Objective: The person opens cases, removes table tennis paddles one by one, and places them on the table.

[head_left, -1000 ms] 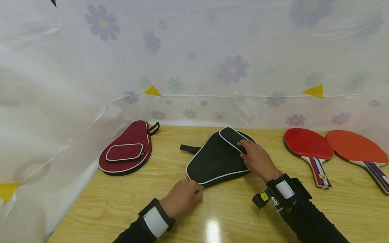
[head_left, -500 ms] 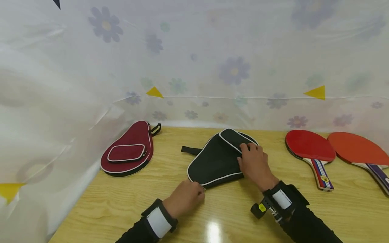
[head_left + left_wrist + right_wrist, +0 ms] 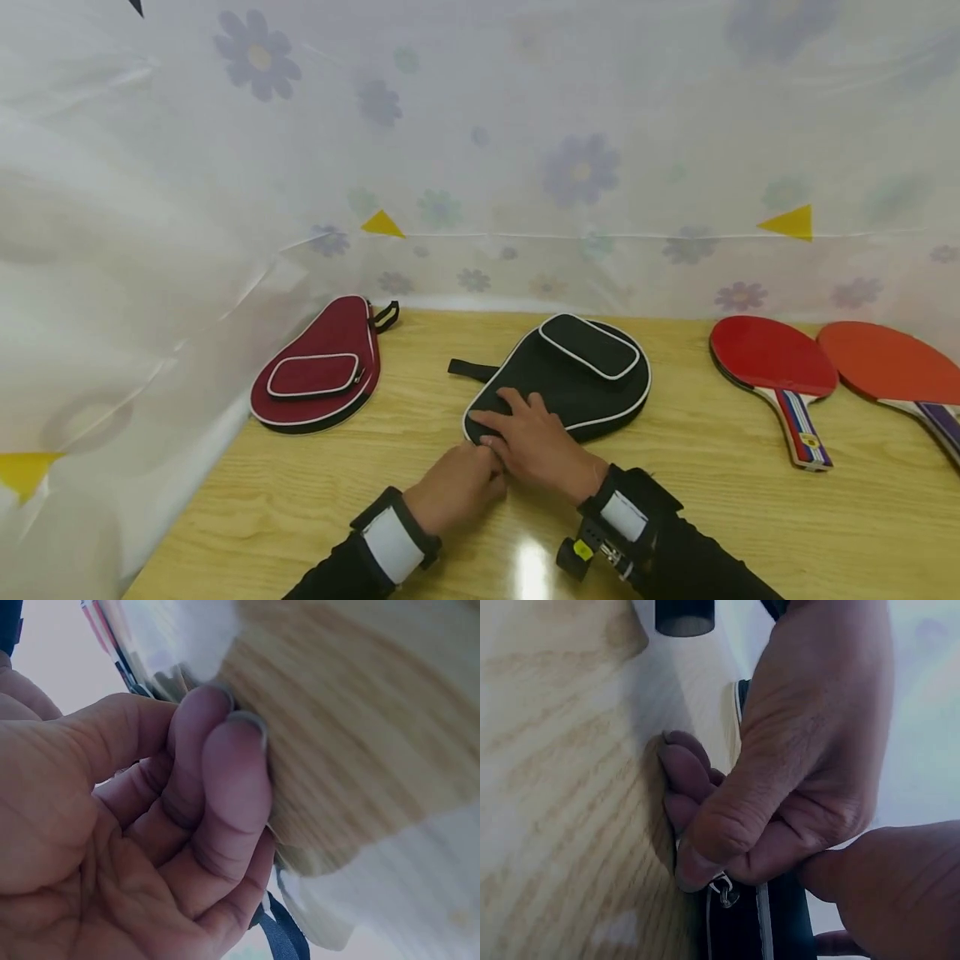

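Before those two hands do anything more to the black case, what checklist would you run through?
1. Black case lying on the table: ok.
2. Left hand holding the case's narrow end: ok, pinching its corner.
3. Right hand on the case: ok, fingers spread over the narrow end.
4. Zip pull visible: ok, beside the left thumb.
5. Main zip fully shut: cannot tell.
6. Red bat and orange bat clear of both hands: ok.
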